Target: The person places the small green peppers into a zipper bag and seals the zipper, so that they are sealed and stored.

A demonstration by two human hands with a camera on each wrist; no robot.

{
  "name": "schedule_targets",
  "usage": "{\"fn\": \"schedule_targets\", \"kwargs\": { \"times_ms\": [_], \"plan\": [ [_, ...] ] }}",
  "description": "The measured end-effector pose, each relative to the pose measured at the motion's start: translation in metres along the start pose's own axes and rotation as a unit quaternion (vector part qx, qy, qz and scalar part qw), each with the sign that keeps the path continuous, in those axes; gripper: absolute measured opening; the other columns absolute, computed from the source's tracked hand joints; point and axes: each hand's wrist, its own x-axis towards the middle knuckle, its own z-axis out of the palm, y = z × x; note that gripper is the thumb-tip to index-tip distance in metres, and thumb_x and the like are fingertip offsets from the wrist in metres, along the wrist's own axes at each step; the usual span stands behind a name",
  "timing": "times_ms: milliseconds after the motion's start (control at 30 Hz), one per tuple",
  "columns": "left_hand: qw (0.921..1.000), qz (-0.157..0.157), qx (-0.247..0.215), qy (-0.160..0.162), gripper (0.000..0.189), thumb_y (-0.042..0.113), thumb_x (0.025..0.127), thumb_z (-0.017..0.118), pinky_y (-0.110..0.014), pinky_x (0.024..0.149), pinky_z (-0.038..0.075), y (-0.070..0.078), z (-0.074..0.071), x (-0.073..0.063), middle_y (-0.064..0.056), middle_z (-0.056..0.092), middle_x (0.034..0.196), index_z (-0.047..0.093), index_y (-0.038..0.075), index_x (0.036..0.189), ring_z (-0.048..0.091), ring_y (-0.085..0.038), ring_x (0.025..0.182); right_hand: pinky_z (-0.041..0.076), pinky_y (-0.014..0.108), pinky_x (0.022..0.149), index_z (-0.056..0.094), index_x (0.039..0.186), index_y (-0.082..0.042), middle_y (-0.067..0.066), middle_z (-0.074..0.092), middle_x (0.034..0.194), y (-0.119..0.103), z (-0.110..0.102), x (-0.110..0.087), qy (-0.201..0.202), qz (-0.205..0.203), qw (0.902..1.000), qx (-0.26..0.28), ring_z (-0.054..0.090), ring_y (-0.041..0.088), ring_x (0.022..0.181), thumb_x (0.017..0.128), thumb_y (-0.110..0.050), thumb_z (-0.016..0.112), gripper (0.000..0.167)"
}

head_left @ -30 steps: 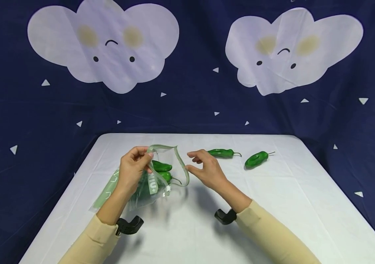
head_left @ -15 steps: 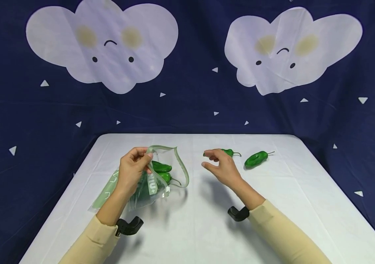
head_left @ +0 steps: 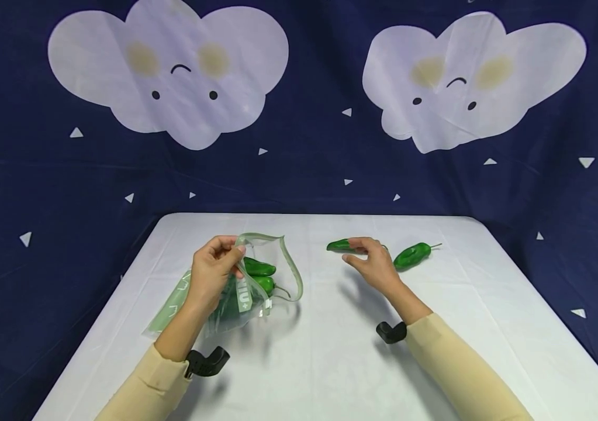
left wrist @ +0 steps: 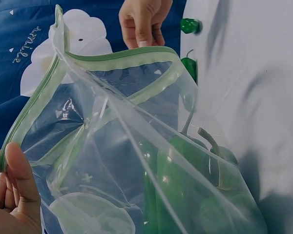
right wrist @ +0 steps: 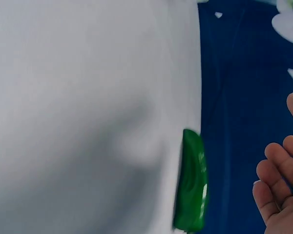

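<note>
Tabletop, white and faintly creased, spreads before me. Above it, a clear plastic bag, its green-banded mouth gaping rightward, holds glossy green peppers, at least one stem toward the opening. My left grip pinches its rim; my right grip is released, partly covering a tapered pepper lying crosswise, tip leftward. Right of it, a plumper pepper points its thin stem rightward.

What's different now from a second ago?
The right hand has moved rightward, from beside the mouth of the bag to the leftmost loose pepper, without gripping it. The left hand still holds the bag; that pepper and the other loose pepper stayed put.
</note>
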Motion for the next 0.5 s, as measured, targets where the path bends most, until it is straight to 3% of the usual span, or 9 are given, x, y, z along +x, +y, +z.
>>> {"fn": "schedule_targets", "kwargs": {
  "times_ms": [500],
  "plan": [
    [1.0000, -0.002, -0.004, 0.000, 0.021, 0.003, 0.088, 0.063, -0.017, 0.043, 0.051, 0.002, 0.000, -0.001, 0.004, 0.056, 0.078, 0.058, -0.005, 0.107, 0.051, -0.006, 0.055, 0.044, 0.049, 0.098, 0.057, 0.124, -0.005, 0.016, 0.060, 0.121, 0.034, 0.000, 0.018, 0.000, 0.017, 0.9986, -0.050, 0.050, 0.033, 0.113, 0.085, -0.029, 0.069, 0.047]
  ]
}}
